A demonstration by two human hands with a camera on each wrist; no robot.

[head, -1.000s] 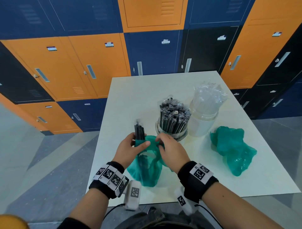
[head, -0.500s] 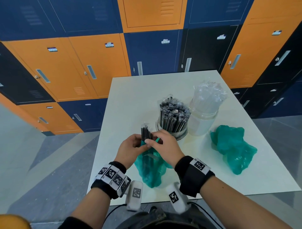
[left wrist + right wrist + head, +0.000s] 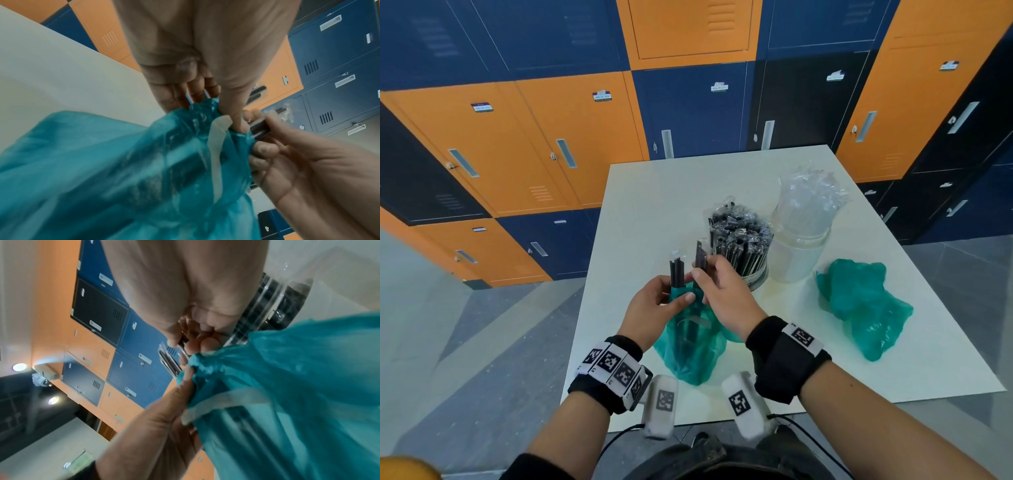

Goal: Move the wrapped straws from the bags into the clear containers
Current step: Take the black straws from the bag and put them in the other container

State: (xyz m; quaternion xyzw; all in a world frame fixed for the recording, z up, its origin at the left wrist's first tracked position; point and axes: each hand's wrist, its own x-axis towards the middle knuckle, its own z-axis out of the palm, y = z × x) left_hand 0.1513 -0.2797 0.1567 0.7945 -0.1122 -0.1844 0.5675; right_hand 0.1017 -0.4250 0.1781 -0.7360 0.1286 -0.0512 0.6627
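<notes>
On the white table [image 3: 654,192], my left hand [image 3: 664,296] grips the gathered neck of a teal bag [image 3: 688,346], with black wrapped straws [image 3: 677,274] poking out above it. Beside them, my right hand [image 3: 707,274] pinches a few black wrapped straws [image 3: 702,255], raised a little higher than the rest. In the left wrist view the bag [image 3: 123,162] fills the lower frame and the right hand's fingers [image 3: 265,149] hold dark straws [image 3: 259,128]. Just behind stands a clear container [image 3: 739,246] packed with black straws. A second container [image 3: 803,240] holds clear-wrapped straws.
A second teal bag [image 3: 863,308] lies crumpled at the right of the table. Orange, blue and black lockers [image 3: 551,137] line the wall behind. The table's near edge is right under my wrists, with grey floor to the left.
My right hand moved from the bag's rim to the protruding straws and drew a few upward. Both hands and the bag's neck rose slightly towards the black-straw container.
</notes>
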